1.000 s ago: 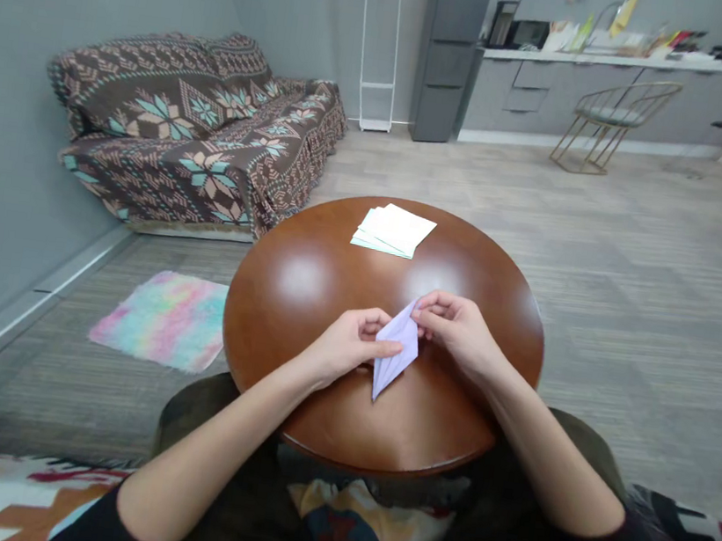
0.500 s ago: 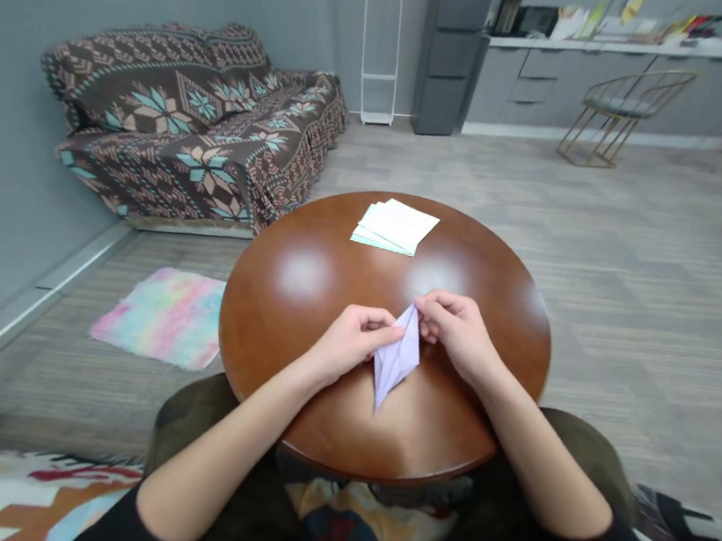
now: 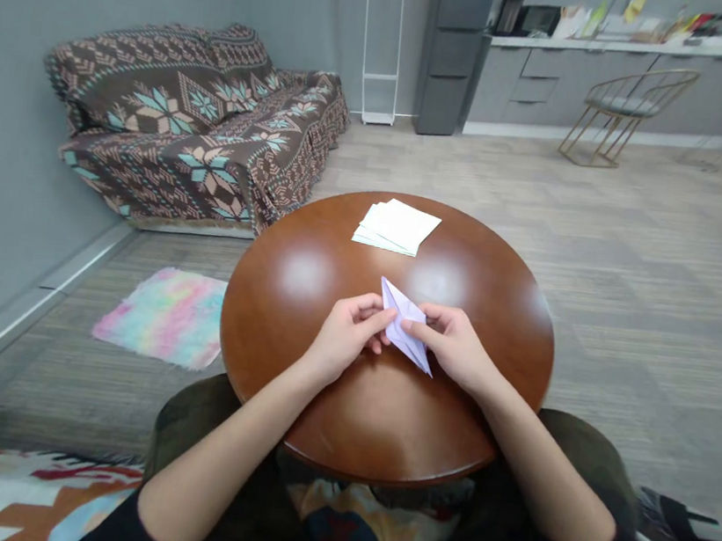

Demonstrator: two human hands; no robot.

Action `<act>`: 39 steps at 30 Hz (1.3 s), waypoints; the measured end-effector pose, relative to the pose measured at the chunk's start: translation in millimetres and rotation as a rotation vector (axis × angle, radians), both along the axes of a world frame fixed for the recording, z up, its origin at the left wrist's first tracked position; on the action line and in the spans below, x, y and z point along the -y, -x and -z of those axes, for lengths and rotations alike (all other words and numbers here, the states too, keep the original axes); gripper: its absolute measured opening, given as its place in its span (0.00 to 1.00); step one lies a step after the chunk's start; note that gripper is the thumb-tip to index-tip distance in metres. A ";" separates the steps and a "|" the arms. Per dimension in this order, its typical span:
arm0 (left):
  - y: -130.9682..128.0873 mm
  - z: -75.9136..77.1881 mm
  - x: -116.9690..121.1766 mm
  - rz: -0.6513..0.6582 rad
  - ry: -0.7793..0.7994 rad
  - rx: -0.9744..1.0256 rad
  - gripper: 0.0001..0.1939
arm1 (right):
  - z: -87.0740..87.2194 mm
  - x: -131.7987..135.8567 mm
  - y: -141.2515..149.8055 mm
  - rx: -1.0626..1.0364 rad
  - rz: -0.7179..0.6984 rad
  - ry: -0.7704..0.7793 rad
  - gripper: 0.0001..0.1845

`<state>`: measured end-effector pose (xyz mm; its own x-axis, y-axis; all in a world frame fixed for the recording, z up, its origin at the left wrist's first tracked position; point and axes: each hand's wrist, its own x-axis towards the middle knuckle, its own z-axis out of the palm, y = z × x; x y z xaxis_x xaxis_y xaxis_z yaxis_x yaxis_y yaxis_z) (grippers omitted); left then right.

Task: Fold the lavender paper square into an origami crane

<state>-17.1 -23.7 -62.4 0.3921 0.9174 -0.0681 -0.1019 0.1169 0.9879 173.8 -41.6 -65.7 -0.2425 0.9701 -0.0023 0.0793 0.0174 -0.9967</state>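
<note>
A pale purple sheet of origami paper (image 3: 406, 337), folded into a narrow diamond, is held between my two hands above the round table. Its long axis slants from upper left to lower right. My left hand (image 3: 353, 332) pinches the left edge, thumb on top and fingers beneath. On the other side, my right hand (image 3: 453, 340) grips the right edge with its thumb lying across the upper face. The fingers under the paper are partly hidden.
Several pale paper sheets (image 3: 397, 226) lie overlapped at the far side of the brown round table (image 3: 287, 323). Beyond it are a sofa (image 3: 200, 125) under a patterned cover, a fluffy pastel rug (image 3: 162, 315) and a wire-backed chair (image 3: 622, 110) by the kitchen counter.
The folded paper has turned, its upper tip swinging to the left and its lower tip to the right. My right hand has moved from the upper tip down to the right edge.
</note>
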 end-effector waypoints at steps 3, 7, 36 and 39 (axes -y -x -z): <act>0.5 0.1 1.5 0.027 0.027 -0.044 0.14 | 1.0 -0.8 0.7 -0.003 0.040 -0.029 0.14; 0.0 1.0 2.0 0.030 -0.025 -0.094 0.12 | 0.5 -0.4 3.4 0.034 0.077 -0.085 0.14; 5.0 -7.8 5.2 0.088 -0.081 -0.080 0.13 | 0.9 -4.2 -8.3 -0.315 0.079 -0.030 0.18; 5.9 -7.2 4.3 0.104 -0.101 -0.129 0.14 | 0.1 -2.3 -7.6 -0.299 0.043 -0.085 0.16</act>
